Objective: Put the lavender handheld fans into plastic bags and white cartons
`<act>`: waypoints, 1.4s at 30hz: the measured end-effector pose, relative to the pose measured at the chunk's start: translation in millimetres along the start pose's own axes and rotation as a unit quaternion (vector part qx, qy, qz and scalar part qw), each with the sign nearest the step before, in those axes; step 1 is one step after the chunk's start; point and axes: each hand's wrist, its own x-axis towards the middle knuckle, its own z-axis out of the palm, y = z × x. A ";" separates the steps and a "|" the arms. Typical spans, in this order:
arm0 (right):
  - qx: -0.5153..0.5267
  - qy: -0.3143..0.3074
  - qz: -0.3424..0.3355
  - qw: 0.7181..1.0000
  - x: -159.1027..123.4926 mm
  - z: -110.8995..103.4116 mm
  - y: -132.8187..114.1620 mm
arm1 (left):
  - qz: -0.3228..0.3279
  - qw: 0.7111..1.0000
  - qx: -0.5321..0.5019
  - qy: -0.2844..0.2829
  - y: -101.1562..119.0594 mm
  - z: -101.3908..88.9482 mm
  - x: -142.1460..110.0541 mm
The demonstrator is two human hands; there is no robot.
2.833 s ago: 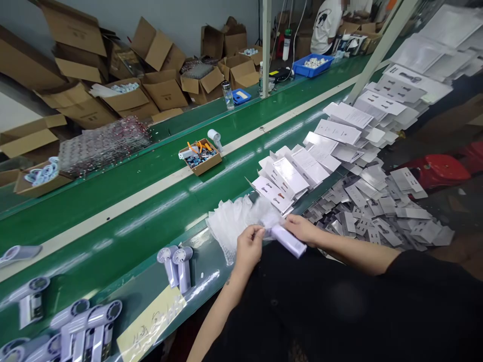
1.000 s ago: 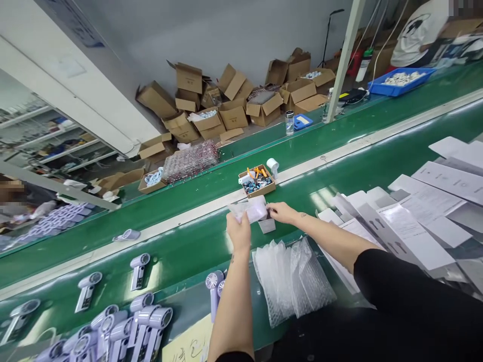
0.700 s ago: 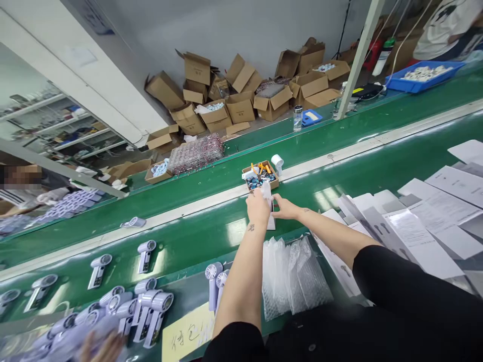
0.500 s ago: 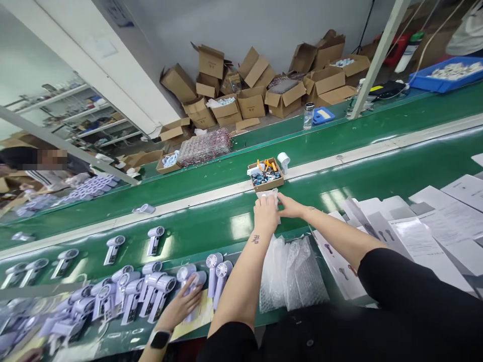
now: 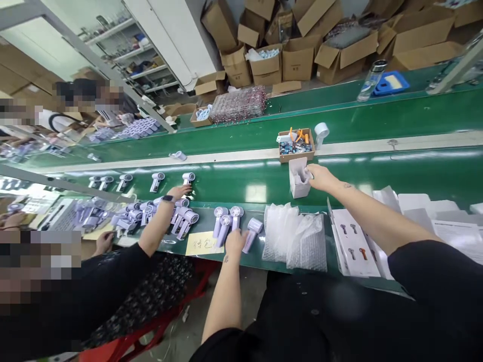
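Note:
My right hand [image 5: 318, 177] reaches out over the green belt [image 5: 234, 181] and touches the open top of a small white box [image 5: 299, 178] that stands upright; its fingers are curled on the box's edge. My left hand [image 5: 234, 242] lies at the near edge of the belt, its fingers closing on a lilac handheld fan [image 5: 252, 232]. Two more lilac fans [image 5: 224, 221] lie just left of it, above a yellow paper label [image 5: 204, 243]. A heap of bubble-wrap bags [image 5: 296, 236] lies between my arms.
A person on my left reaches a watch-wearing hand [image 5: 177, 191] among several lilac fans [image 5: 166, 213]. A cardboard tray of small parts [image 5: 295, 145] and a tape roll [image 5: 321, 131] sit on the belt's white strip. Flat printed cartons [image 5: 352, 241] lie right. Cardboard boxes [image 5: 339, 48] pile up beyond.
My left hand has left the white box and dropped back to the near edge onto a lilac fan. The box now stands on the belt under my right hand. The view swung left.

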 end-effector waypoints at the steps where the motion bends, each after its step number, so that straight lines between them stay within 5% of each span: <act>1: -0.011 -0.004 0.009 1.000 -2.1 -2.7 -3.1 | -0.002 1.000 0.003 -0.025 -10.0 9.4 0.3; 4: -0.011 0.021 0.030 0.999 -18.0 -27.8 -20.4 | 0.020 0.999 0.001 -0.042 -20.9 33.6 -2.6; 7: 0.056 0.046 0.043 0.996 -55.2 -61.5 -54.5 | 0.022 0.999 -0.018 -0.023 -20.7 36.3 -11.8; 9: 0.174 -0.028 0.091 0.980 -89.4 -67.4 -84.5 | 0.011 0.989 -0.147 -0.020 -15.9 26.3 -22.9; 11: 0.341 -0.137 0.145 0.919 -123.7 -50.4 -113.9 | 0.027 0.934 -0.352 -0.048 -3.1 13.6 -40.3; 13: 0.493 -0.181 0.175 0.833 -151.0 -16.6 -136.4 | 0.095 0.861 -0.487 -0.113 18.2 5.1 -63.0; 15: 0.609 -0.125 0.189 0.760 -169.3 17.0 -147.1 | 0.191 0.823 -0.498 -0.195 43.8 5.7 -85.9; 18: 0.686 0.091 0.196 0.695 -190.2 34.2 -140.5 | 0.311 0.806 -0.437 -0.251 77.8 27.7 -107.5; 21: 0.675 0.233 0.180 0.676 -222.9 9.5 -120.5 | 0.445 0.835 -0.257 -0.197 98.9 67.5 -108.7; 24: 0.680 0.239 0.204 0.663 -271.0 -16.7 -108.0 | 0.549 0.817 -0.014 -0.176 112.3 103.0 -97.6; 28: 0.737 0.130 0.293 0.595 -330.3 -4.9 -113.2 | 0.536 0.822 0.036 -0.190 128.7 118.1 -76.1; 30: 0.774 0.074 0.316 0.544 -349.3 15.6 -119.6 | 0.516 0.833 0.018 -0.199 136.9 113.5 -65.0; 33: 0.793 0.070 0.339 0.501 -361.3 46.4 -126.9 | 0.480 0.847 -0.034 -0.225 146.1 99.3 -54.2; 38: 0.811 0.090 0.320 0.481 -336.0 70.3 -126.7 | 0.446 0.842 -0.143 -0.267 143.7 74.3 -67.7; 42: 0.811 0.083 0.278 0.508 -305.8 70.6 -119.7 | 0.370 0.806 -0.323 -0.331 133.2 60.7 -84.6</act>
